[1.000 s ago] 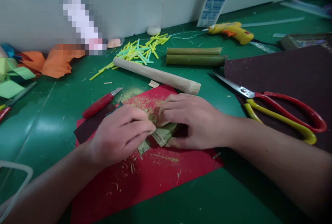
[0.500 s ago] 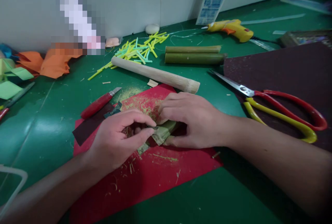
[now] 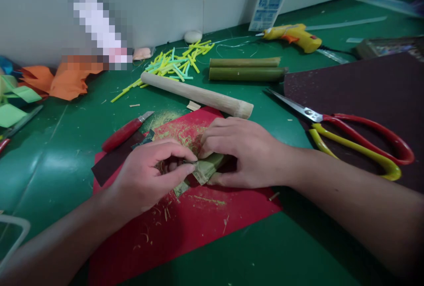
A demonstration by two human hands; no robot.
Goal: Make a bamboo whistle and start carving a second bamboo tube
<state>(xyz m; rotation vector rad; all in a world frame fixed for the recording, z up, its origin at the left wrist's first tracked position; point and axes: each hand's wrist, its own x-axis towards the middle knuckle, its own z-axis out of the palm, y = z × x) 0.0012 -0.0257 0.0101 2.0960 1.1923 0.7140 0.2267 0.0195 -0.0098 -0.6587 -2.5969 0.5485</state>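
Observation:
My right hand (image 3: 243, 151) is closed over a short green bamboo piece (image 3: 208, 167) and presses it down on a red sheet (image 3: 198, 224). My left hand (image 3: 150, 180) pinches thumb and forefinger at the piece's left end; what they hold is too small to name. Green shavings lie scattered on the red sheet around both hands. A strip of dark sandpaper (image 3: 111, 164) sticks out under my left hand.
A red-handled knife (image 3: 124, 132) lies left of the sheet. Behind it are a pale wooden stick (image 3: 198, 95), two green bamboo lengths (image 3: 247, 69), coloured strips (image 3: 175, 62) and a yellow glue gun (image 3: 294, 36). Red-and-yellow scissors (image 3: 351, 133) rest on a dark sheet (image 3: 364, 87) at right.
My left hand's fingers have uncurled from a tight fist into a thumb-and-forefinger pinch at the bamboo's end. My right hand has stayed put.

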